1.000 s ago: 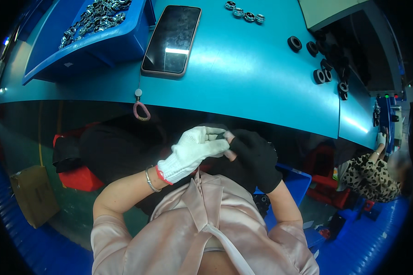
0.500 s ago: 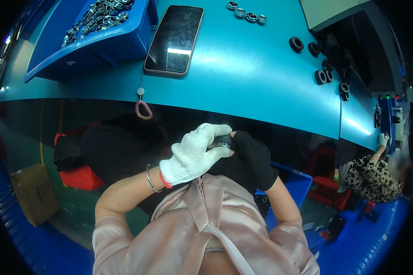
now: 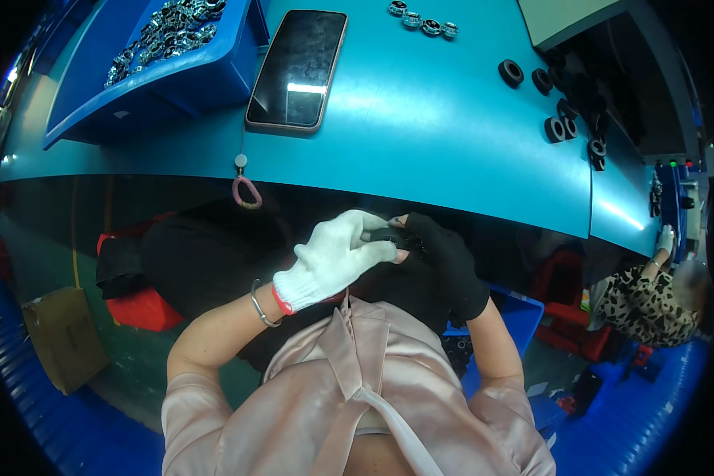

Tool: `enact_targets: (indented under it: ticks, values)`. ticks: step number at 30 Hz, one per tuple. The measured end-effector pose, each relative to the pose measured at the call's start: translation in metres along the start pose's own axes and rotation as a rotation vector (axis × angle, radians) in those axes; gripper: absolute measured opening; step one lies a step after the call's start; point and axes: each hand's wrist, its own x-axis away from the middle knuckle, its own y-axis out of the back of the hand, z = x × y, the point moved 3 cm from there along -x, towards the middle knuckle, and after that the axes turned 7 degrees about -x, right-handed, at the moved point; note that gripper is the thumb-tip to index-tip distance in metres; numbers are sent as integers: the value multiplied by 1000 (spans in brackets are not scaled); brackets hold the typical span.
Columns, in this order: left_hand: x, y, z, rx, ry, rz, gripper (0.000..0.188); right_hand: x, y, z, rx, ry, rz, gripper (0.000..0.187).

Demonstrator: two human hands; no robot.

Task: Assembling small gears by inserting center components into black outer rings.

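Close to my body, below the near edge of the blue-green table point(image 3: 420, 143), both my hands meet around a small black ring point(image 3: 387, 236). My left hand point(image 3: 337, 258), in a white knitted glove with a red cuff edge, is closed with fingers and thumb on the ring's left side. My right hand point(image 3: 444, 266) wears a black glove that leaves the fingertips bare; its thumb and forefinger pinch the ring from the right. Fingers cover part of the ring, and the dark glove blends with it.
A blue bin point(image 3: 159, 75) of chrome parts point(image 3: 170, 36) stands at the table's far left. Beside it lies a phone point(image 3: 297, 71) with a pink loop point(image 3: 247, 193). Several black rings point(image 3: 555, 129) sit at right. A blue crate point(image 3: 523, 313) stands by my right arm; another person point(image 3: 642, 305) works far right.
The held piece has turned: its silvery band showed before, and now mostly a black face shows. My right hand has tilted slightly; both hands stay in nearly the same place.
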Motion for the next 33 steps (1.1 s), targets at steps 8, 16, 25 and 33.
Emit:
enact_targets:
  ticks: [8, 16, 25, 33]
  values:
    - [-2, 1, 4, 161, 64, -6, 38, -3, -5, 8, 195, 163, -13, 51]
    - [-3, 2, 3, 86, 95, -3, 34, 0, -16, 12, 335, 260, -30, 50]
    - [-2, 8, -30, -307, 220, 222, 37, 14, -17, -9, 83, 59, 72, 42]
    - [-1, -6, 6, 37, -58, -35, 50, 11, -18, -1, 313, 136, -12, 45]
